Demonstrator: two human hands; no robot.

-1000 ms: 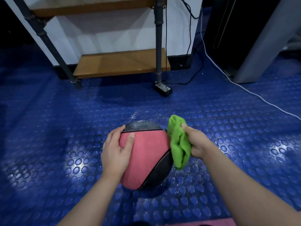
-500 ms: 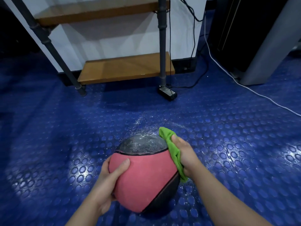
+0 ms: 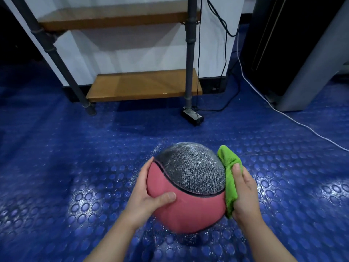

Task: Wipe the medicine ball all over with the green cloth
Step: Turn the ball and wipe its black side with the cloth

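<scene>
Ball (image 3: 188, 195) is low down in the near middle of the floor (image 3: 56, 167), clamped between 2 hands. Left hand (image 3: 149, 195) has its grip wrapped round the ball's left side, thumb across the pink panel. That's the anchor, so the ball can't roll off while the other side gets rubbed. Right hand (image 3: 243, 193) has its grip closed on the cloth (image 3: 229, 178), which is sandwiched between the palm and the ball's right side, with a bunched bit poking up past the thumb.

Pushing in from opposite sides makes sense: the left palm takes the pressure of the wipe.

The grey panel on top is speckled with droplets and the floor around it is wet too, so I'd guess most of the wiping isn't done yet. Can't really tell from up here whether the ball rests on the floor or is held just off it.

Next bit probably needs the left hand to turn the wet top toward the cloth. A wet ball could slip.
</scene>
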